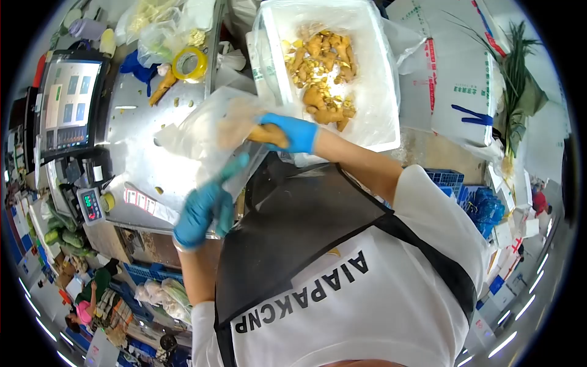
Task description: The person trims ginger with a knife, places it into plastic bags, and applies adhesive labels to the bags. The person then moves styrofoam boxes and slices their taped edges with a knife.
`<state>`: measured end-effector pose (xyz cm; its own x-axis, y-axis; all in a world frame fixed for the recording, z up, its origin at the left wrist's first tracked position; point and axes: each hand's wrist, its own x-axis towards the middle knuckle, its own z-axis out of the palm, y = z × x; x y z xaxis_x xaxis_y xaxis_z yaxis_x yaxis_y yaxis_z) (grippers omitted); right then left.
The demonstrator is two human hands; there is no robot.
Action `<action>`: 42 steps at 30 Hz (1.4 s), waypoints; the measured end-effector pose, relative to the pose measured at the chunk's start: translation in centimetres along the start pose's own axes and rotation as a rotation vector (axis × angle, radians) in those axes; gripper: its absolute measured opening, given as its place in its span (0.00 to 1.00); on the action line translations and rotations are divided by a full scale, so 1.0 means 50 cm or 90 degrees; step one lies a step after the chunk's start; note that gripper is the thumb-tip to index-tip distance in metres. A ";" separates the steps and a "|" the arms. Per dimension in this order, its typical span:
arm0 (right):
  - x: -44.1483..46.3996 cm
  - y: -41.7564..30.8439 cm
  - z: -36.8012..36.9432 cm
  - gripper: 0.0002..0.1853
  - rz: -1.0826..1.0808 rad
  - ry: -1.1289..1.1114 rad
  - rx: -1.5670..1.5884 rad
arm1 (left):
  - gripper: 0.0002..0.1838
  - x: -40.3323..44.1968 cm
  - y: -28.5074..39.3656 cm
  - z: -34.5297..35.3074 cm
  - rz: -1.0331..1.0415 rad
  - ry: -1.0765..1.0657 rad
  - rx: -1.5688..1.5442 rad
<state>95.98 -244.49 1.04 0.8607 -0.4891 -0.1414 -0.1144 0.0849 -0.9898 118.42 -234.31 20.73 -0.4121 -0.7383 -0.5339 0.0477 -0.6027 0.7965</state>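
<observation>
Ginger root (267,134) is in my right hand (296,134), which wears a blue glove and is closed around it. The root's far end reaches into a clear plastic bag (211,125), where a blurred tan shape shows through the film. My left hand (206,208), also gloved in blue, is lower left at the bag's near edge. Its fingers look partly curled on the film, with one stretched toward the root; the exact grip is blurred. Beside my right hand stands a white foam box (386,116), lined with plastic, with ginger pieces (327,52) and small broken bits inside.
On the metal table (131,131) lie a yellow tape roll (189,63), another ginger root (162,87), bagged produce (160,44) and a label strip (147,203). A touchscreen (68,101) and a small digital display (91,205) stand left. Green onions (516,79) lie by white boxes at right.
</observation>
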 end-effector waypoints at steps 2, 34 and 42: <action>0.060 -0.034 0.031 0.15 0.209 0.158 0.371 | 0.29 -0.021 -0.035 0.052 -0.050 0.030 -0.049; -0.350 0.064 -0.234 0.12 0.303 0.585 0.278 | 0.16 -0.166 -0.240 -0.224 0.135 0.832 -0.168; -0.237 -0.160 -0.183 0.04 0.083 0.592 -0.017 | 0.18 -0.115 -0.126 -0.092 -0.150 0.989 0.606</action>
<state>82.14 -247.32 10.48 0.0994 -0.9754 -0.1967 -0.2025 0.1737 -0.9638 124.66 -227.68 17.48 0.8080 -0.5873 0.0472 -0.5786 -0.7758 0.2516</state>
